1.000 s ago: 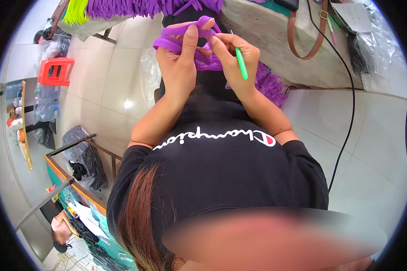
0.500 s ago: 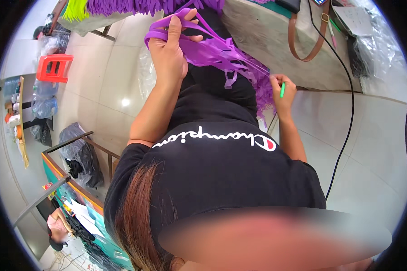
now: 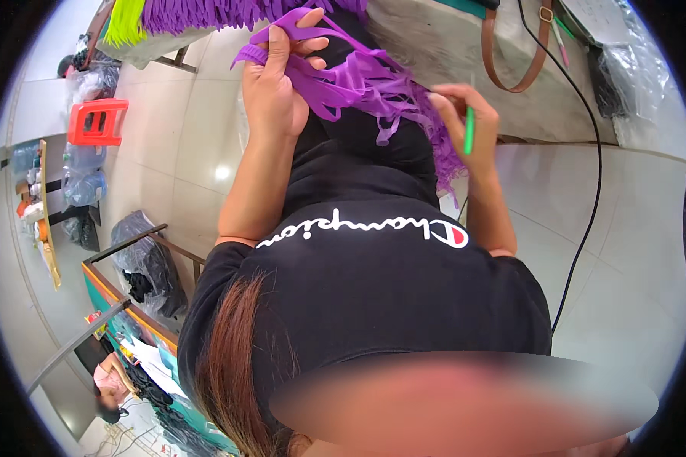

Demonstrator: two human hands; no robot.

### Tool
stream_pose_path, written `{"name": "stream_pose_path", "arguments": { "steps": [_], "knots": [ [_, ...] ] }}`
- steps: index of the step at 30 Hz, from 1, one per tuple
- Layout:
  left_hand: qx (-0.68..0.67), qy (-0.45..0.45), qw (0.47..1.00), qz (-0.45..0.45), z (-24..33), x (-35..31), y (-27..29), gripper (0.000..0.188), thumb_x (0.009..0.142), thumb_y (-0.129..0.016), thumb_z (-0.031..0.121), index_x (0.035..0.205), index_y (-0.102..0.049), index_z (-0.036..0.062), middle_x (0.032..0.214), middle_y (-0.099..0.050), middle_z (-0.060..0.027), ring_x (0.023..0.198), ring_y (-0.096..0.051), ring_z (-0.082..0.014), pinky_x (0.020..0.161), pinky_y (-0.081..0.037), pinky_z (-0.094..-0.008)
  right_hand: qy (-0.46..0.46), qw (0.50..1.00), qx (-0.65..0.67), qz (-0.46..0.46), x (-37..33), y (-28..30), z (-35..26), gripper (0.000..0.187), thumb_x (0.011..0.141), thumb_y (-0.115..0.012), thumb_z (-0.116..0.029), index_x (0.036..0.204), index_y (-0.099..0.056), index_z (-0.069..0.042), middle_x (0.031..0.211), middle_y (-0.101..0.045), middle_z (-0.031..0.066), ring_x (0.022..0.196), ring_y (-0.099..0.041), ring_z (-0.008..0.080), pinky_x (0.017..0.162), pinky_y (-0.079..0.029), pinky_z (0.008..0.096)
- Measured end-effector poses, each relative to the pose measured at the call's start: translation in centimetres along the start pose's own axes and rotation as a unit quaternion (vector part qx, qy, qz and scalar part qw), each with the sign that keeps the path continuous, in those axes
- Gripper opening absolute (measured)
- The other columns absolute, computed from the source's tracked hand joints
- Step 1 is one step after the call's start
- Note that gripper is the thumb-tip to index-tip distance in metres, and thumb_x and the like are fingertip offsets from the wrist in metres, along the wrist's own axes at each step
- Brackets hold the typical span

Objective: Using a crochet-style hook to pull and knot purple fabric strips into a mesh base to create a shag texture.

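Note:
Purple fabric strips point(image 3: 370, 84) spread over my lap, and a bunch of them is gripped in my left hand point(image 3: 270, 99). Some strips loop over the fingers, with the thumb pressed on top. My right hand point(image 3: 476, 126) is closed round a slim green-handled tool point(image 3: 469, 131), close to the right end of the bunch. The tool's kind cannot be made out; a thin tip seems to stick out above the fingers. Below that hand, a crinkled purple fringe point(image 3: 447, 156) hangs beside my right thigh.
Purple fringe point(image 3: 198, 14) and lime green fringe point(image 3: 123, 24) lie on a surface at the far left. A cloth-covered table point(image 3: 427, 34) stands ahead, with a brown strap point(image 3: 489, 57) hanging down it. A black cable point(image 3: 598, 152) runs down the right. A red stool point(image 3: 97, 122) stands left.
My right hand has moved up and slightly left, with the green tool turned more upright. The strips stretched toward it before now hang looser. My left hand has shifted slightly left.

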State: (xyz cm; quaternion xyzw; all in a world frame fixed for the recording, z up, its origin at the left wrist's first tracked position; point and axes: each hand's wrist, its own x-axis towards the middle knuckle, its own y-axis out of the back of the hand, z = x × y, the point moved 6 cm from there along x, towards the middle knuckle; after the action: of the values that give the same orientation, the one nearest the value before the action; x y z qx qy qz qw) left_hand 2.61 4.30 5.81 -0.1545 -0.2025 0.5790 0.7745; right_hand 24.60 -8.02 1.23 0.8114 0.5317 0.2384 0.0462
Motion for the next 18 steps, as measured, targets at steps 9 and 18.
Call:
{"name": "stream_pose_path", "arguments": {
  "steps": [9, 18],
  "knots": [
    [-0.024, 0.0, 1.0, -0.003, 0.0, -0.2, 0.1, 0.038, 0.098, -0.041, 0.027, 0.12, -0.05, -0.0022, 0.118, -0.058, -0.016, 0.087, -0.06, -0.0144, 0.068, -0.048, -0.0256, 0.206, 0.967, 0.075, -0.128, 2.5, -7.2, -5.8, 0.017, 0.074, -0.07, 0.001, 0.089, -0.065, -0.002, 0.083, -0.062, 0.007, 0.065, -0.055, 0.0133, 0.059, -0.045, 0.0241],
    [-0.014, 0.089, 0.996, 0.013, -2.5, -1.0, -1.2, 0.034, 0.1, -0.039, 0.028, 0.1, -0.06, 0.0018, 0.096, -0.066, -0.0118, 0.073, -0.06, -0.0115, 0.056, -0.046, -0.0213, 0.219, 0.965, 0.136, -0.054, 4.2, -5.2, -8.0, 0.009, 0.077, -0.065, 0.006, 0.085, -0.062, 0.002, 0.082, -0.06, 0.0087, 0.072, -0.057, 0.0157, 0.065, -0.045, 0.0238]
  ]
}}
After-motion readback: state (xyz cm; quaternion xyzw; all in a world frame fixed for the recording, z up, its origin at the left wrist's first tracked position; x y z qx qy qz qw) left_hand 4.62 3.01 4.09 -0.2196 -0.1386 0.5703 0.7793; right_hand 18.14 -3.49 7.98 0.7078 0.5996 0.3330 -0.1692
